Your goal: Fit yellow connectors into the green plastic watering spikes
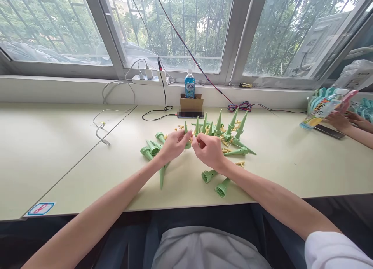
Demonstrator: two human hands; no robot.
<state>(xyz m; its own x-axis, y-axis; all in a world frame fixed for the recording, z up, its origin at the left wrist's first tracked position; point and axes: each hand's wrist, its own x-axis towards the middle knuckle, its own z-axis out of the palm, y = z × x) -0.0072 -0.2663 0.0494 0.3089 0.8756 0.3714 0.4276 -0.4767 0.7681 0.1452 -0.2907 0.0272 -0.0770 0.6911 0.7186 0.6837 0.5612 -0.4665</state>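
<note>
My left hand (174, 145) is closed round a green cone spike (186, 131) whose tip points up above my fingers. My right hand (209, 150) is pinched shut right beside it, fingertips meeting the left hand's; whatever small piece it holds is hidden. Several more green cone spikes (233, 135) stand or lie on the pale desk (291, 160) behind and around both hands. Small yellow pieces (225, 144) are scattered among them. Two spikes (217, 182) lie under my right wrist.
A blue-labelled bottle (189, 84) stands behind a small cardboard box (191, 103) at the window sill. A power strip (149, 79) and cables lie at the back left. Another person's hands (346, 120) with a colourful packet (328, 108) and phone are at the far right.
</note>
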